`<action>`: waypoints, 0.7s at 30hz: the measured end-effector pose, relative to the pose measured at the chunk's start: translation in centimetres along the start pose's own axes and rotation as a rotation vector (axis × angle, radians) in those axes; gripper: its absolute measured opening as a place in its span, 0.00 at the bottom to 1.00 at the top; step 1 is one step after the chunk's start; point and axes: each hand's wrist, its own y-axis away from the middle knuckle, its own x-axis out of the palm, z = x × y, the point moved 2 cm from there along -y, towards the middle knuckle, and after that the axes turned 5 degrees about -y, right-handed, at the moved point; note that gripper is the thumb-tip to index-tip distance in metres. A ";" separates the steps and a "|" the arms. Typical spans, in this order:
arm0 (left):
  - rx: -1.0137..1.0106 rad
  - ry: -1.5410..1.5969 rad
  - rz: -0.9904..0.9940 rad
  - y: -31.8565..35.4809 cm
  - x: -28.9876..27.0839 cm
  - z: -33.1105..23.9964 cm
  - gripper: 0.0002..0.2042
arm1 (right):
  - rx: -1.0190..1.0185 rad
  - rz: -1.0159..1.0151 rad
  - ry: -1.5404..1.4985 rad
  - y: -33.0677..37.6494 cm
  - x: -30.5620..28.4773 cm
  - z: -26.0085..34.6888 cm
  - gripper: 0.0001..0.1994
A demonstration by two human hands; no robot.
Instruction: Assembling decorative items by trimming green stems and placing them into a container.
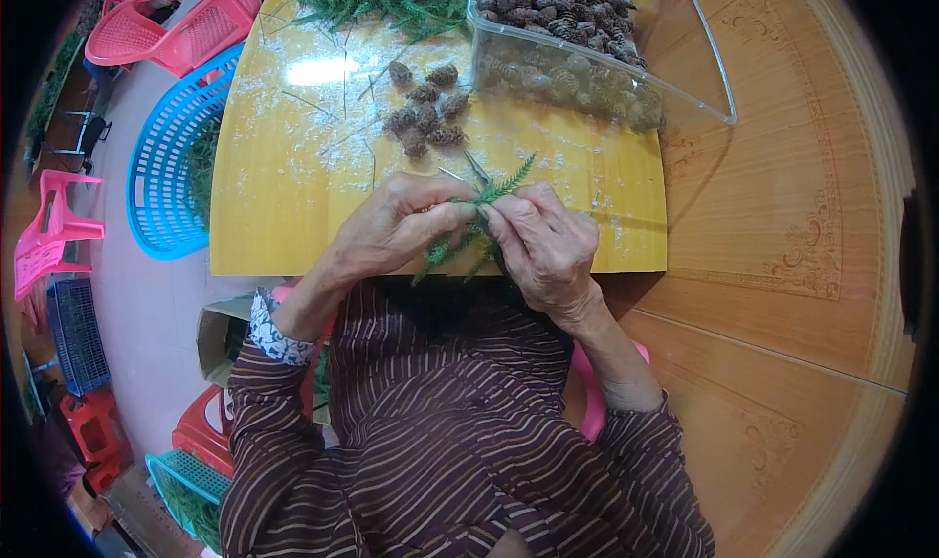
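Over the front edge of the table, a green artificial pine sprig [511,181] is held between my two hands. My left hand [399,223] pinches at its middle, thumb and fingers pressed together. From the other side my right hand [543,240] closes on the same sprig, and more green needles hang below the fingers. A pointed metal tool tip [476,167] sticks out beyond my right fingers; the rest of the tool is hidden. Just past my hands lies a loose cluster of brown pine cones [425,113].
A clear plastic bin [558,74] full of pine cones stands at the back right. Green sprigs [386,0] are heaped at the far edge of the yellow table [264,206], which is strewn with white flecks and thin wires. A blue basket [161,181] stands at the left.
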 end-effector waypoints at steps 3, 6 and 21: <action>0.011 0.042 0.022 0.0 -0.1 0.3 0.10 | 0.012 -0.016 -0.022 0.0 0.3 -0.2 0.08; -0.025 0.129 -0.053 -0.1 0.1 1.0 0.11 | 0.047 -0.045 -0.030 0.1 0.6 -0.3 0.09; 0.093 -0.155 -0.114 -0.1 0.6 0.8 0.11 | -0.054 0.053 -0.047 0.2 0.4 -0.7 0.12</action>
